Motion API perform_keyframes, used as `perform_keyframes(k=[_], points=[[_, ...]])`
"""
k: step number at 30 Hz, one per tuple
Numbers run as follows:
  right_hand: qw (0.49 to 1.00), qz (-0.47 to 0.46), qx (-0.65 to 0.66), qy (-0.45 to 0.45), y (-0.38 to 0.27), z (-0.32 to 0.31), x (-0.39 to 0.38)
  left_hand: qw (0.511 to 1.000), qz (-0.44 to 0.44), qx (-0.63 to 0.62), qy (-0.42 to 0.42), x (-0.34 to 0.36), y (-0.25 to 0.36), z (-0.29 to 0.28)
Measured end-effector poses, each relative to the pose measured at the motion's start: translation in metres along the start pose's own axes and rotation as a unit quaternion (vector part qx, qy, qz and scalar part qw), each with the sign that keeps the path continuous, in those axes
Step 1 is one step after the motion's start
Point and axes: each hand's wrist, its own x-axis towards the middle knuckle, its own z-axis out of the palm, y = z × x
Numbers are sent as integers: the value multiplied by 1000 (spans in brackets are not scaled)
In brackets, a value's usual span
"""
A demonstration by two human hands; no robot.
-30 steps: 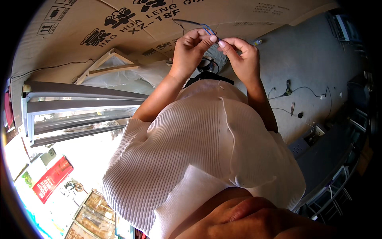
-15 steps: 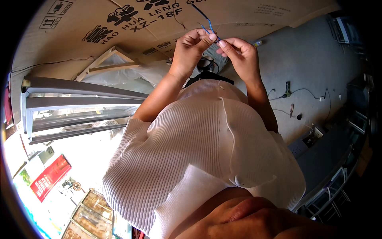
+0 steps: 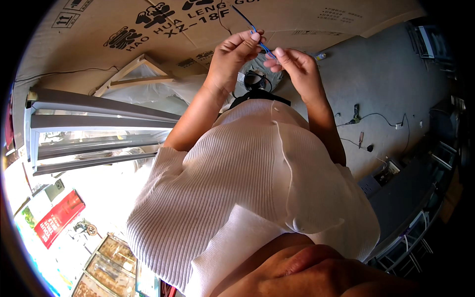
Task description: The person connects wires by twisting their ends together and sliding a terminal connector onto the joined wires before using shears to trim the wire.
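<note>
Wire: here it is, the blue-and-black wire (image 3: pixel 265 48), up in the air between the two hands, in front of the big carton.
Wire's line: long axis on a slant, dark tip up and to the left toward the carton, blue tail running down and right.
Left hand: thumb and forefinger of the left hand (image 3: pixel 231 55) are clamped together on the wire, around its middle.
Right hand: the right hand (image 3: pixel 299 69) is right at the tail, thumb slightly apart from the curled fingers; whether they grip the wire, I cannot tell.
Carton: behind the hands stands the carton (image 3: pixel 297 15), broad brown face with dark print; its inside is hidden.
Below the hands: a black-rimmed round thing (image 3: pixel 256 80) sits just beside crumpled translucent plastic; what it holds is too dark to read.
Open box: off to the right, an open box (image 3: pixel 388 171) has small items in it, too dim to name.
Floor: a green-and-black power tool (image 3: pixel 356 115) lies there with its cable, a slim tool (image 3: pixel 361 138) near it, a black plug (image 3: pixel 370 148) just beside that.
Left side: a wooden frame (image 3: pixel 141 81) with clear sheeting, and nearer, grey-white window frames (image 3: pixel 104 121).
</note>
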Motion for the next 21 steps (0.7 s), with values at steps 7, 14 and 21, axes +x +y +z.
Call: perform_keyframes(k=[7,14,21], points=[[999,-2,48,16,2,-5,5,995,-75,-60,5,3,6,-6],[1000,1,20,10,7,-9,4,996,-60,-62,7,3,4,-7],[999,-18,33,-8,8,-11,1,999,-16,-37,30,2,4,-4]])
